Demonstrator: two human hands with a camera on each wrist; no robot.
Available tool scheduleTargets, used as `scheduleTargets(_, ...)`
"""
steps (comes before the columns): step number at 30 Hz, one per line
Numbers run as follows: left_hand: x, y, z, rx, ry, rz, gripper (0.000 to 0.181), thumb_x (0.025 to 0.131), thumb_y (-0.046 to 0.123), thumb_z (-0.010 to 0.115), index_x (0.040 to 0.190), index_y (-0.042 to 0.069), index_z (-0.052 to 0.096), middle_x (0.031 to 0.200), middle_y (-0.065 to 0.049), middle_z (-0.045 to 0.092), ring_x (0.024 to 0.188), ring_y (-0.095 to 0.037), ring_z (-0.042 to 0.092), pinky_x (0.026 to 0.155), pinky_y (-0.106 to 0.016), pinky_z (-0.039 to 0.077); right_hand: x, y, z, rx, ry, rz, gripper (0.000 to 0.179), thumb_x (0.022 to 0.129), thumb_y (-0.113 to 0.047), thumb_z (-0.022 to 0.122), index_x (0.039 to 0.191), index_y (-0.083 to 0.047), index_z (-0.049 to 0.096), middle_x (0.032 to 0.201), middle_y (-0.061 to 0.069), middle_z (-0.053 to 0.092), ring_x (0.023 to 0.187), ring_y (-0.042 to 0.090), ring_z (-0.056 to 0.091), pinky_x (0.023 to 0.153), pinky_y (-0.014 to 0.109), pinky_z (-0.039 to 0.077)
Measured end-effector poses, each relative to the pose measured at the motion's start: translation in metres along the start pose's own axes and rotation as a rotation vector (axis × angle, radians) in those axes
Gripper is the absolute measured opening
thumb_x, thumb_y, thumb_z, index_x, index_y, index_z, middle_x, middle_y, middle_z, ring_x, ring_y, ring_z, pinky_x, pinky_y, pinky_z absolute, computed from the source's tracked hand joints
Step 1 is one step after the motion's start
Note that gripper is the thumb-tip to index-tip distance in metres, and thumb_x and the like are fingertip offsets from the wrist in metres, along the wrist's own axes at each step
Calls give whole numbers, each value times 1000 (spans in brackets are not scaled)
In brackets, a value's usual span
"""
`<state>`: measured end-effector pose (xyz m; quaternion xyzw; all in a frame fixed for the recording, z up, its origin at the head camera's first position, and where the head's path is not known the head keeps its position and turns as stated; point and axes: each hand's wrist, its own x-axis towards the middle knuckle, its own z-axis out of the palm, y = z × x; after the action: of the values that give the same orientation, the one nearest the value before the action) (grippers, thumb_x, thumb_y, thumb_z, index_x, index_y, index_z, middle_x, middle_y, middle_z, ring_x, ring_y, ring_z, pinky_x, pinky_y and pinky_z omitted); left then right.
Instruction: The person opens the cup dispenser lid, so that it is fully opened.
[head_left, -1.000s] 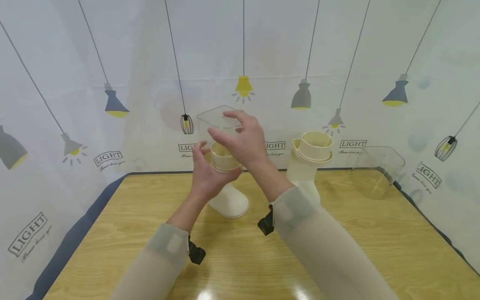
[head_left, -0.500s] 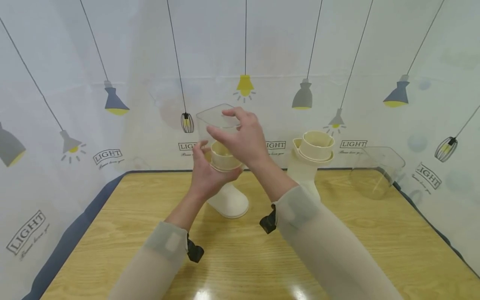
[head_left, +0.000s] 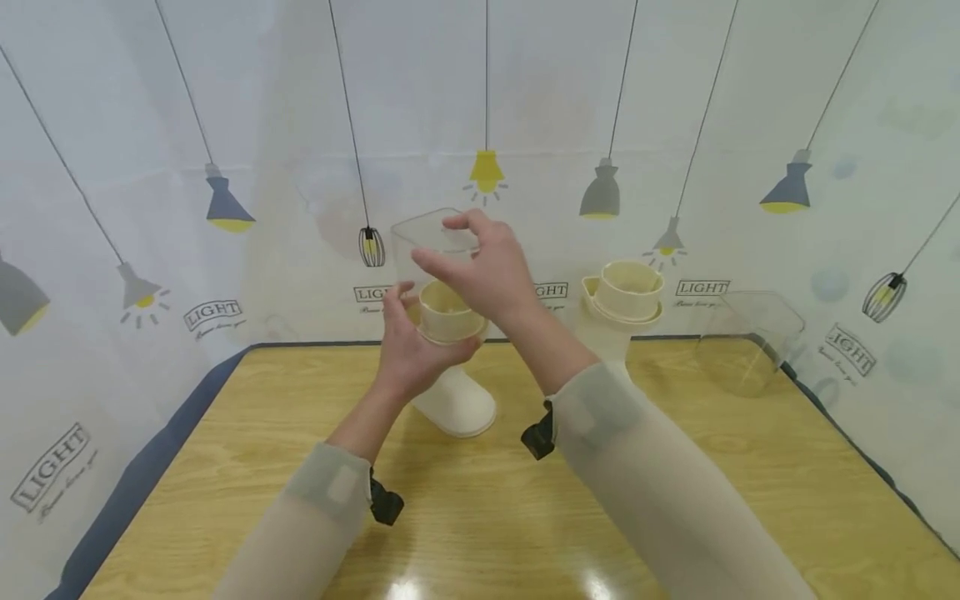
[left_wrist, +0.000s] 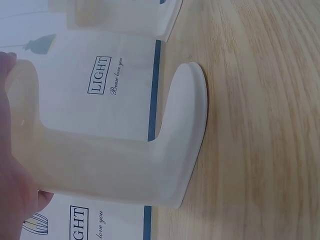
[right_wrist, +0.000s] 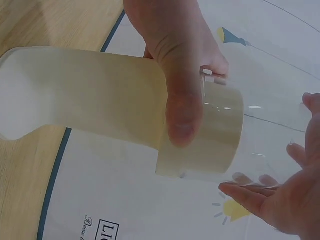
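A cream plastic stand [head_left: 459, 407] with a rounded foot and a round collar on top stands on the wooden table. My left hand [head_left: 411, 350] grips it just under the collar, and in the right wrist view that thumb [right_wrist: 183, 120] lies across the side of the collar. Over the collar sits a clear, see-through container [right_wrist: 265, 127], its angular open rim facing up in the head view. Around the container's side, my right hand [head_left: 491, 271] curves its thumb and fingers. The left wrist view shows the stand's foot [left_wrist: 182, 135] flat on the tabletop.
To the right stands a second cream stand [head_left: 628, 296] of the same shape, partly behind my right forearm. Farther right, another clear container [head_left: 750, 346] rests near the table's back corner. A white cloth with printed lamps [head_left: 486, 171] hangs behind the table [head_left: 465, 517].
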<state>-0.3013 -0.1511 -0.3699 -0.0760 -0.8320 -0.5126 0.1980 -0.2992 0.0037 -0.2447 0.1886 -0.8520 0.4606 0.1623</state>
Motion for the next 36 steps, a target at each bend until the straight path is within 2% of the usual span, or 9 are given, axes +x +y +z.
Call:
scheduleTargets(9,0,0,-1,9,-11,1,127,63,50,100,158,21,20,150,-17,49,128,-33,57,107,-53,51,-2,-3,-4,-26,-38,17,68,91,-61,77,145,-24,60,156,11,53,134,28,56,107,52,54)
scheduleTargets(14,1,-1,-1,15,-23,-3,129,62,52,100,158,22,19,149,-16,49,127,-32,57,107,-53,51,-1,-2,-5,-32,-21,14,66,91,-60,78,144,-25,61,155,9,54,126,27,59,105,50,55)
scheduleTargets(19,3,0,-1,24,-25,8,129,62,52,100,158,21,20,148,-16,49,127,-32,56,108,-53,49,-1,-5,-7,-63,-46,9,68,91,-62,76,148,-28,60,158,13,51,136,28,54,107,54,54)
scheduleTargets(26,4,0,-2,23,-15,29,129,61,52,100,158,20,21,147,-16,50,128,-32,56,108,-54,49,2,-8,-10,-85,-48,37,70,90,-64,76,150,-31,60,158,15,50,124,28,59,101,52,57)
scheduleTargets(31,3,-1,-4,17,-23,26,129,62,52,101,159,22,21,147,-15,49,128,-32,56,107,-55,50,0,-9,-10,-115,-62,26,73,90,-66,75,151,-31,58,159,16,49,132,30,56,104,54,56)
scheduleTargets(36,3,-3,-5,21,-40,30,128,63,52,100,159,23,21,148,-16,49,127,-32,56,107,-55,50,-2,-9,-11,-111,-55,50,73,90,-65,76,151,-31,58,159,13,50,138,29,53,108,55,54)
